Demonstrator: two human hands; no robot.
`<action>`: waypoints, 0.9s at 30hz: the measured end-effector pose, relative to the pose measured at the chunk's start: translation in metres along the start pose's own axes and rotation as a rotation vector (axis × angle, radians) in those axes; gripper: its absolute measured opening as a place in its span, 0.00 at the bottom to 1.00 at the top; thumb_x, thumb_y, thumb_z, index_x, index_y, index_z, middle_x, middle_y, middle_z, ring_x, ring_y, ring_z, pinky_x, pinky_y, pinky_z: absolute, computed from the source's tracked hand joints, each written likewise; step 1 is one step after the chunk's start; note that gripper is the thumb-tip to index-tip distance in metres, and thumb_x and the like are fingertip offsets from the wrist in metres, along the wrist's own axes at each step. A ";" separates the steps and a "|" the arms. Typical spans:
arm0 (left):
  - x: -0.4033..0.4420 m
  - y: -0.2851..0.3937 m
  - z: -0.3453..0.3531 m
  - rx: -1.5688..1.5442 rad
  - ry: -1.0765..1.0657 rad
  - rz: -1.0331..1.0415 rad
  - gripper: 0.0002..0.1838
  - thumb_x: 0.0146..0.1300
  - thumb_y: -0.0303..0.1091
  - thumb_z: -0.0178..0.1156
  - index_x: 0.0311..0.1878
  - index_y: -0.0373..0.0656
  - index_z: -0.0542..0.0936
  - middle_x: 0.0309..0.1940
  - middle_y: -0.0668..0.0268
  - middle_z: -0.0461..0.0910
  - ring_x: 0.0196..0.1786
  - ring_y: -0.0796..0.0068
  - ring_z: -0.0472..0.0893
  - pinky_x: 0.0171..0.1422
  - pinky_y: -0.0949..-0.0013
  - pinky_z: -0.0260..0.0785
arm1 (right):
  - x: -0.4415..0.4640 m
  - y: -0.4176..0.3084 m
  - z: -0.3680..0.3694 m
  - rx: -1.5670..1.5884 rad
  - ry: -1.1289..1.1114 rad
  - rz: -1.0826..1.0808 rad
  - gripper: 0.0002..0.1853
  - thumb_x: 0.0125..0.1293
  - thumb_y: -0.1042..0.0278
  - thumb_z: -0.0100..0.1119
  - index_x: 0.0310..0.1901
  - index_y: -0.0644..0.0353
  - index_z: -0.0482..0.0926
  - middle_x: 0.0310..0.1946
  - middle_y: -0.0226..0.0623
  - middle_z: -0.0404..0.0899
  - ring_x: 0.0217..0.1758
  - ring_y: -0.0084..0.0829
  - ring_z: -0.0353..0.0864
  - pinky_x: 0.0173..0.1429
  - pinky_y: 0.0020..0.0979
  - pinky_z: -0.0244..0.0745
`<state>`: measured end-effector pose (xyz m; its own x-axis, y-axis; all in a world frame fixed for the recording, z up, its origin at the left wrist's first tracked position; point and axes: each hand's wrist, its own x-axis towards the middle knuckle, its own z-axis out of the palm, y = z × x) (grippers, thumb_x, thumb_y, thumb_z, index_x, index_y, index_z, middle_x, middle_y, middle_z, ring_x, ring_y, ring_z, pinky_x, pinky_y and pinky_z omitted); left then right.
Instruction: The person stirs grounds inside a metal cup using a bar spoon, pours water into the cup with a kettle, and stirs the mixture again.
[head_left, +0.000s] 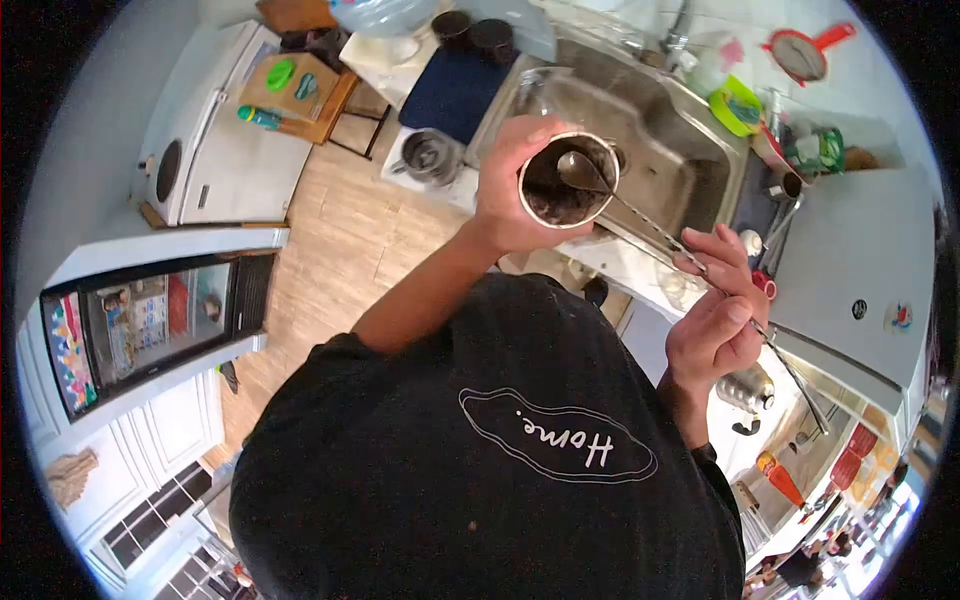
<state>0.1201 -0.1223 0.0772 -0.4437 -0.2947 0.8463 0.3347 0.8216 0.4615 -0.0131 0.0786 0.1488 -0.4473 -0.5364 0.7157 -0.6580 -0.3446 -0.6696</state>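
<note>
A clear, rounded pitcher (428,158) sits left of the left hand (505,190), whose fingers curl around a round, white-rimmed cup (562,225), partly hidden by it. The cup, dark and clumpy inside, is held over the smooth metal sink's (640,150) near edge. A metal twisted-handle spoon (577,170) slants into its mouth; the right hand (718,325) pinches the handle between thumb and bent fingers.

Left hand (500,190): curled, gripping; left forearm (428,290) outstretched | Right hand (718,318): raised, fingers pinched
</note>
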 end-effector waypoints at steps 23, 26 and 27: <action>-0.041 -0.035 -0.166 0.140 0.038 0.062 0.62 0.41 0.28 0.85 0.74 0.47 0.51 0.63 0.46 0.69 0.60 0.52 0.80 0.61 0.54 0.80 | -0.016 -0.042 0.178 0.085 -0.105 -0.111 0.15 0.82 0.62 0.42 0.44 0.64 0.74 0.32 0.51 0.85 0.40 0.50 0.90 0.67 0.63 0.70; -0.046 -0.039 -0.171 0.138 0.057 0.052 0.61 0.40 0.29 0.85 0.74 0.46 0.52 0.62 0.47 0.69 0.59 0.52 0.80 0.61 0.54 0.79 | -0.014 -0.043 0.185 0.075 -0.131 -0.108 0.16 0.82 0.61 0.41 0.44 0.64 0.74 0.31 0.52 0.85 0.40 0.51 0.89 0.67 0.65 0.69; -0.048 -0.040 -0.171 0.136 0.060 0.046 0.61 0.40 0.29 0.85 0.73 0.46 0.53 0.62 0.46 0.70 0.59 0.52 0.80 0.61 0.54 0.79 | -0.014 -0.044 0.186 0.058 -0.152 -0.102 0.17 0.83 0.59 0.39 0.45 0.64 0.74 0.31 0.54 0.85 0.41 0.52 0.89 0.67 0.67 0.68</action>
<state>0.2708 -0.2241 0.0635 -0.3789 -0.2799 0.8821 0.2365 0.8922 0.3847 0.1348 -0.0418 0.1314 -0.2805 -0.6049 0.7452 -0.6575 -0.4445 -0.6083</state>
